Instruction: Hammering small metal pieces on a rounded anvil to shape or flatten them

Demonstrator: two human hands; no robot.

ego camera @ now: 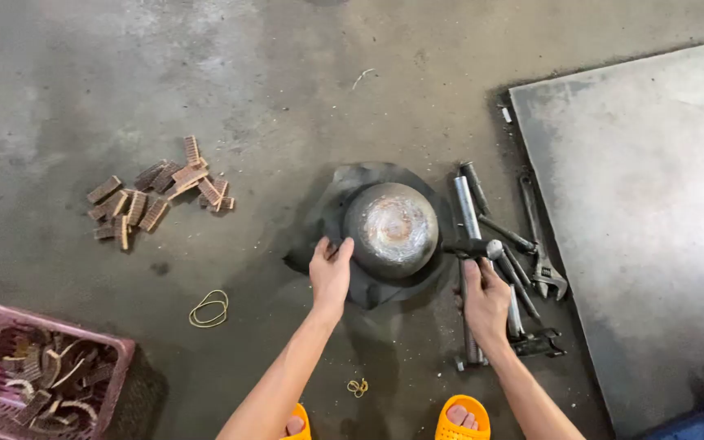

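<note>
A round, domed grey metal piece (390,228) rests on a dark rubber sheet (344,183) on the concrete floor. My left hand (331,273) grips the dome's near left edge together with the rubber. My right hand (485,301) is closed around the handle of a hammer (476,247), whose head lies sideways against the dome's right side.
Several steel bars and an adjustable wrench (541,244) lie right of the dome. A steel plate (653,212) covers the floor at right. Small ribbed brown blocks (156,200) lie at left, a pink basket (34,375) at lower left, yellow rubber bands (209,310) and orange sandals (464,417) near me.
</note>
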